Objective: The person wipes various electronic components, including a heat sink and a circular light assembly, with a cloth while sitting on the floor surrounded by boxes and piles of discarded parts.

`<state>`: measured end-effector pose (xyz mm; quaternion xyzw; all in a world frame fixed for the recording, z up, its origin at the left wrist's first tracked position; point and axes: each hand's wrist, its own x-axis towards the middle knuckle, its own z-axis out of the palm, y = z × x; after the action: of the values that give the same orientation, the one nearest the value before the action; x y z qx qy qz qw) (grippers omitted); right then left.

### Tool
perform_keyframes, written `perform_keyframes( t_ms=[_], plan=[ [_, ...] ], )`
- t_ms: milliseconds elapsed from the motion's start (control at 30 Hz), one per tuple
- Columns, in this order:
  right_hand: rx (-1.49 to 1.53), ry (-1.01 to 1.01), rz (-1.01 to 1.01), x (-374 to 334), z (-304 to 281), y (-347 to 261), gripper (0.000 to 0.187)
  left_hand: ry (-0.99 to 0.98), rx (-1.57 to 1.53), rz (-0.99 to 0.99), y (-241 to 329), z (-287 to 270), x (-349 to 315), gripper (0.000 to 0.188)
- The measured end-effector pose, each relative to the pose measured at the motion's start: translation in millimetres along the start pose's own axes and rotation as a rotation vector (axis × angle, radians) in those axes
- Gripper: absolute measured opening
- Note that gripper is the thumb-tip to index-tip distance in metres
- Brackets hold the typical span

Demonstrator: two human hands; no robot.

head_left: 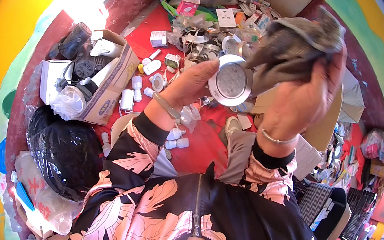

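Observation:
Held up in front of me, a round silver-rimmed LED downlight shows its face with several small lenses. My left hand grips it at its left edge, thumb on the rim, the other fingers hidden behind it. To the right, my right hand is raised and closed round a crumpled grey-brown cloth, blurred by motion. A corner of the cloth hangs close to the lamp's right edge; whether they touch I cannot tell. Below and behind the hands lie more lamp parts, among them a white ring-shaped fitting.
Left stands a cardboard box of dark and white fittings, with a black plastic bag nearer me. Ahead, loose lamps and small boxes are heaped on a red sheet. Cardboard and piled goods stand at right.

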<state>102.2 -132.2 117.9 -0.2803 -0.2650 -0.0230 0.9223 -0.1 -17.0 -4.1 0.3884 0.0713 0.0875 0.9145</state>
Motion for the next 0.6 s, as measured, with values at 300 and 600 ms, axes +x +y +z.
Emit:
perform_keyframes(
  t_ms=[300, 600],
  plan=[
    [-0.188, -0.116, 0.333, 2, -36, 50, 0.028, 0.128, -0.019, 0.061, -7, 0, 4, 0.050],
    [-1.101, -0.867, 0.149, -17, -49, 72, 0.050, 0.202, 0.088, 0.301, 1, -13, 4, 0.045]
  ],
)
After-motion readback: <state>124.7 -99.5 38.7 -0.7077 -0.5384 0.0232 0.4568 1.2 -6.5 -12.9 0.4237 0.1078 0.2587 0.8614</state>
